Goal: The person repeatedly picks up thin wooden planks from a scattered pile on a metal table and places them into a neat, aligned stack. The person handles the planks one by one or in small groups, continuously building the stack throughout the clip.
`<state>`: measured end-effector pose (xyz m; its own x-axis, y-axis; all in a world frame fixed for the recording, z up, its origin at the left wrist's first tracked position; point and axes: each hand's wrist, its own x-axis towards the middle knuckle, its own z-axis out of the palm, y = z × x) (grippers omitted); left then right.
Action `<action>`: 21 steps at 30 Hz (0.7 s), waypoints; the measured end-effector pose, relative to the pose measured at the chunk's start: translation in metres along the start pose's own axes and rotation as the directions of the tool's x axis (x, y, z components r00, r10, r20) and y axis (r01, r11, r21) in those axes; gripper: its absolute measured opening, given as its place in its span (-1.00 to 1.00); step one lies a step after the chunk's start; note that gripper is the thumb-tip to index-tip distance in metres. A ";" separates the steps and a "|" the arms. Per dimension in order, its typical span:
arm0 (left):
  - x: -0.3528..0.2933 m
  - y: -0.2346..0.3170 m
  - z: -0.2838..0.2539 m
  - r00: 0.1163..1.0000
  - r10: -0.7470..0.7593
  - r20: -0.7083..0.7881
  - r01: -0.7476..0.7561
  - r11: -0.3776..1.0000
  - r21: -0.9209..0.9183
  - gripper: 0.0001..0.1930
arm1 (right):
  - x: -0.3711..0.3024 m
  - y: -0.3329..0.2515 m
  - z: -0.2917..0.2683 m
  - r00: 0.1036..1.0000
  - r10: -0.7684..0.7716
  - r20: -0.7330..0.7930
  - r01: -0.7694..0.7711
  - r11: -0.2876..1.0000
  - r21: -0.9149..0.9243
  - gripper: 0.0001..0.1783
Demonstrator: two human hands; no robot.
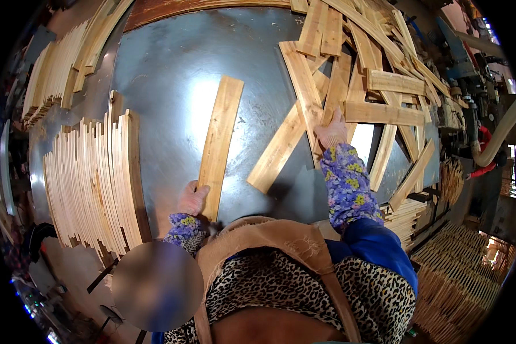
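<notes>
A flat wooden board (222, 135) lies lengthwise on the grey metal tabletop, pointing away from me. My left hand (192, 198) is closed on its near end, thumb on top and fingers along the left edge. At the right, my right hand (331, 133) reaches into a loose pile of boards. One finger stretches forward onto a pale board (335, 86), and the thumb side rests by a longer slanting board (301, 83); I see no grip around either. Another board (278, 149) lies diagonally between the two hands, touching neither.
Crisscrossed boards (395, 83) cover the right side of the metal table (160, 69). Neatly stacked strips (92, 183) stand at the left edge, with another stack (57, 69) beyond. More stacked wood (461, 281) fills the lower right. A person's red sleeve (483, 155) shows far right.
</notes>
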<state>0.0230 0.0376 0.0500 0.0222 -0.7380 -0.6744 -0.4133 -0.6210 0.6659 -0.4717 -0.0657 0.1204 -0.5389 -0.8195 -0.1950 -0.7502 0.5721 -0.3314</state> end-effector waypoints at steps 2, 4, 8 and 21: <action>0.006 -0.009 0.000 1.000 0.012 0.020 -0.012 1.000 0.007 -0.52 | -0.039 0.023 -0.010 0.994 -0.103 0.022 0.092 0.950 0.300 0.06; 0.011 -0.016 0.001 1.000 0.008 0.017 -0.008 1.000 -0.013 -0.54 | -0.096 0.041 -0.014 0.998 -0.055 -0.007 0.048 0.805 0.591 0.03; 0.018 -0.025 0.002 0.997 0.050 -0.052 -0.047 0.997 0.062 -0.51 | -0.131 0.059 -0.010 0.968 -0.234 -0.091 0.251 0.901 0.353 0.01; -0.046 0.006 0.000 0.948 0.154 -0.280 -0.138 0.988 0.075 -0.47 | -0.032 -0.017 0.008 0.950 -0.310 0.032 0.311 0.948 -0.067 0.07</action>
<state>0.0197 0.0675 0.0848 0.2120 -0.8689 -0.4473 -0.4799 -0.4913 0.7269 -0.4389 -0.0491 0.1250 -0.2676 -0.9570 -0.1123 -0.9044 0.2897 -0.3132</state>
